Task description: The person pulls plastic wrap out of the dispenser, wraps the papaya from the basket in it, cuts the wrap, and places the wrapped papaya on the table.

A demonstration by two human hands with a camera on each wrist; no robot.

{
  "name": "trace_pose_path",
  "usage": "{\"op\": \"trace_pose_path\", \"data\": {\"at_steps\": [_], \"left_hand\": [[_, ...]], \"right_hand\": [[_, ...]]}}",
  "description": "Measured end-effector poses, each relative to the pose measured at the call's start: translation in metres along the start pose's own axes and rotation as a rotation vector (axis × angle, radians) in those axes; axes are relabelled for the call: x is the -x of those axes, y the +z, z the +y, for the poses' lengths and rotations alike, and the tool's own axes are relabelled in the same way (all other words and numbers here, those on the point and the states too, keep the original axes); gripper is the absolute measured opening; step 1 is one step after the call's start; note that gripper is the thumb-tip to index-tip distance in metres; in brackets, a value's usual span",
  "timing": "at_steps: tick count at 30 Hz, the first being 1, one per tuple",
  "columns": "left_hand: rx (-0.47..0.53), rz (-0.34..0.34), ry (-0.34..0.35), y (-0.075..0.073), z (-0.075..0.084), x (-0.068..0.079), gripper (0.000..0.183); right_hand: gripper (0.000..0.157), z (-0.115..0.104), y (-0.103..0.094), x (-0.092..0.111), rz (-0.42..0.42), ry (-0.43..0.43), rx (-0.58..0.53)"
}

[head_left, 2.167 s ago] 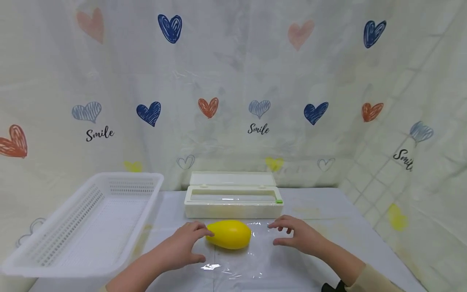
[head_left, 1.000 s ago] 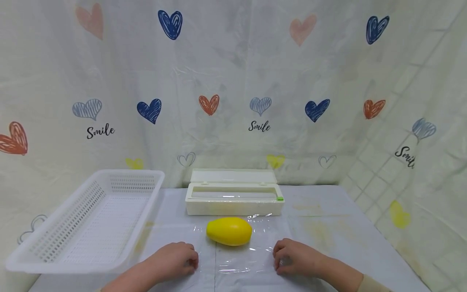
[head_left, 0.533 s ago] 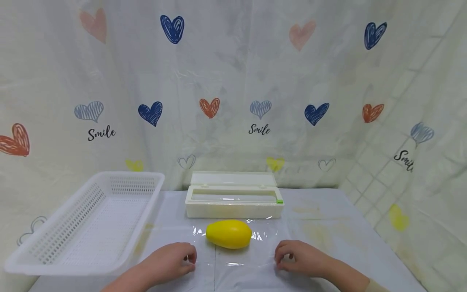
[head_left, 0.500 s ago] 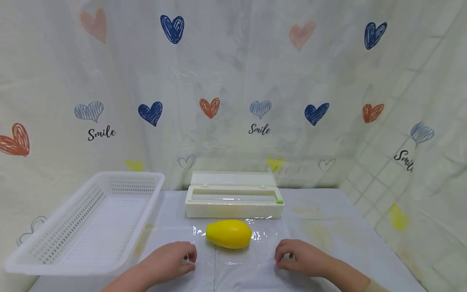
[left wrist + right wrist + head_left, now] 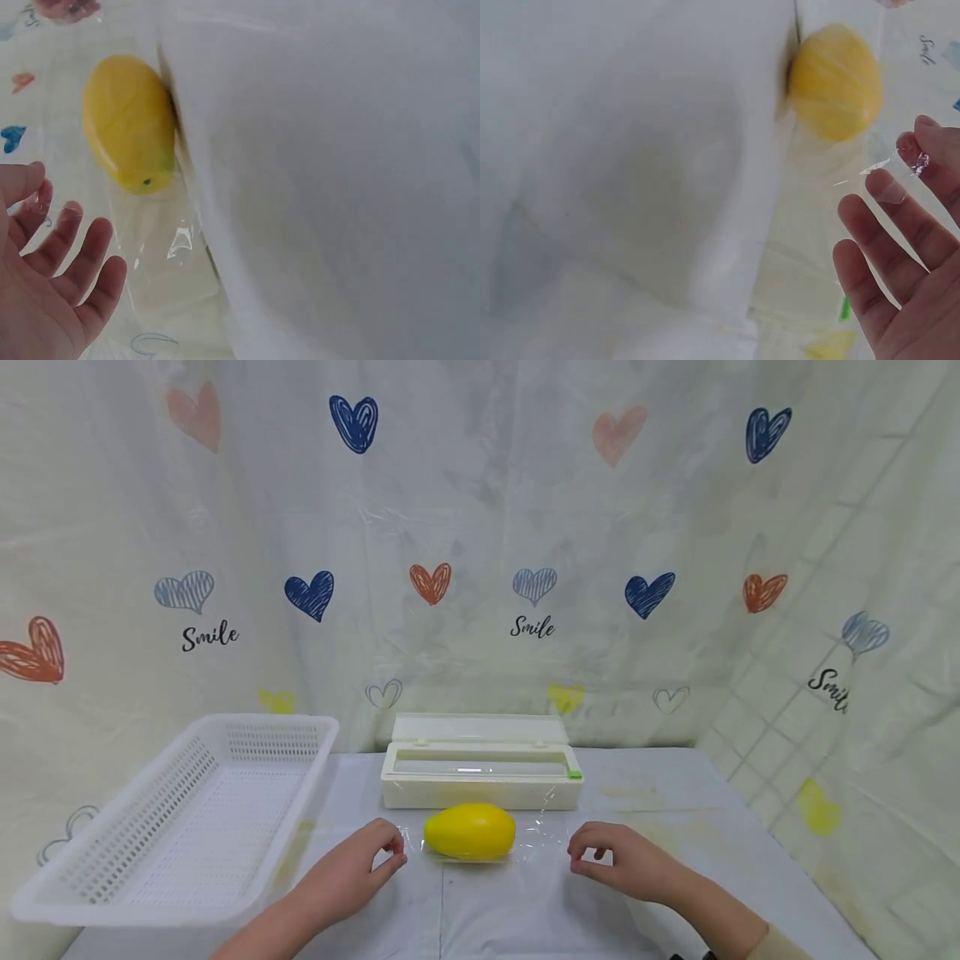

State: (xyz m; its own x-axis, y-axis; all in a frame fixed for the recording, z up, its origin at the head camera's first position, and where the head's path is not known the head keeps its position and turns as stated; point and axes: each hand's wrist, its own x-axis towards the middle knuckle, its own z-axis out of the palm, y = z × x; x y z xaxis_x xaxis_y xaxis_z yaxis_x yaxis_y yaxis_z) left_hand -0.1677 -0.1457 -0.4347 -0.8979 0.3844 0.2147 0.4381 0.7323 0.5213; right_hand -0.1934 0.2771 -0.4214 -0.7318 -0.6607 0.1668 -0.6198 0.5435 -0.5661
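Observation:
A smooth yellow fruit [image 5: 470, 831], mango- or papaya-shaped, lies on its side in front of a white cling film dispenser [image 5: 480, 793]. Clear cling film [image 5: 542, 837] runs from the dispenser, and its raised near edge crosses in front of the fruit. To the left of the fruit, my left hand [image 5: 352, 870] pinches one corner of this film between thumb and forefinger. My right hand [image 5: 626, 860] pinches the opposite corner on the right, where the film [image 5: 921, 163] bunches at the fingertips. Neither hand touches the fruit; both wrist views show it through the film.
A white perforated plastic basket [image 5: 217, 827] stands at the left of the table. The dispenser's lid [image 5: 480, 727] is raised, with a green slider [image 5: 574, 774] at its right end. A heart-printed curtain [image 5: 480, 527] hangs behind the table.
Both hands have gone from near the fruit back to the film's near edge, then lifted it up and forward. The film edge has risen before the fruit, which stays in place.

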Motion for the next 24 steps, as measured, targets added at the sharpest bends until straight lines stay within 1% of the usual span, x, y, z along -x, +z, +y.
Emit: {"op": "trace_pose_path", "data": {"at_steps": [3,7,12,14,18,21,24], "left_hand": [[0.047,0.035,-0.073,0.003,0.001,-0.007,0.009],[0.137,0.054,-0.167,0.006,0.002,-0.017,0.007],[0.261,0.086,-0.225,0.008,0.002,-0.031,0.008],[0.283,0.098,-0.245,0.008,-0.001,-0.036,0.008],[0.300,0.121,-0.289,0.009,-0.009,-0.047,0.006],[0.307,0.138,-0.308,0.009,-0.014,-0.054,0.006],[0.317,0.140,-0.329,0.009,-0.017,-0.060,0.007]], "right_hand": [[0.006,0.001,-0.005,-0.005,0.031,0.029,-0.013],[0.001,0.004,-0.010,-0.013,0.058,0.058,-0.038],[0.006,0.009,-0.014,-0.025,0.093,0.094,-0.059],[0.008,0.012,-0.015,-0.031,0.110,0.125,-0.063],[0.013,0.015,-0.015,-0.045,0.144,0.202,-0.063],[0.017,0.016,-0.013,-0.054,0.171,0.290,-0.082],[0.018,0.021,-0.011,-0.062,0.200,0.374,-0.113]]}}
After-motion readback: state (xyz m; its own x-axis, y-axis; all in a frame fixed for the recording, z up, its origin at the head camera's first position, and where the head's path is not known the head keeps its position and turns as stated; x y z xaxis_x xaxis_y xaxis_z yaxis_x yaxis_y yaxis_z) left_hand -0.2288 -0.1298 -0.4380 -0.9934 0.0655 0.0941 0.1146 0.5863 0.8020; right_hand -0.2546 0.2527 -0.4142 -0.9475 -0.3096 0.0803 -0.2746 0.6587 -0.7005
